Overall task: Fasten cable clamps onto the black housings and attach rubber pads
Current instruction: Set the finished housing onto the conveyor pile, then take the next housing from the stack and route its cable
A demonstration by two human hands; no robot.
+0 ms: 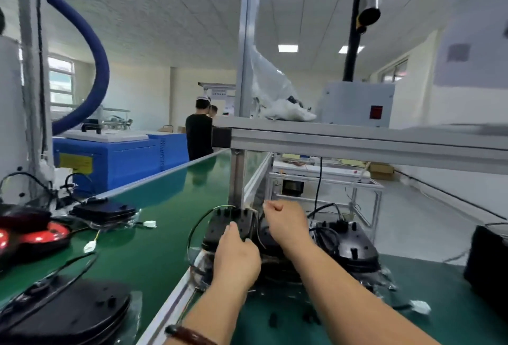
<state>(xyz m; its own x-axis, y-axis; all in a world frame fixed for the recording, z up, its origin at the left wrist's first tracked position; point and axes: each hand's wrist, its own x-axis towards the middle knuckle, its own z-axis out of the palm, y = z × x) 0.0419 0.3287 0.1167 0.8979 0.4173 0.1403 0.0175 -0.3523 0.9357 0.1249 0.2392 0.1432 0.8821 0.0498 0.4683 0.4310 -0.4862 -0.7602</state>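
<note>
While on housing [218, 228], left hand [237, 258] palm-down.

The housings [354, 245] are black, the counter [165, 207] green, hose [96, 50] and cabinet [123, 163] blue, its label [75, 162] yellow, connectors [149, 224] white, box [354, 102] grey, switch [376, 112] red.

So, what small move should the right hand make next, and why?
Probably lower the right hand onto the black housing that the left hand holds; its fingers are curled above it, around what I cannot tell.
</note>
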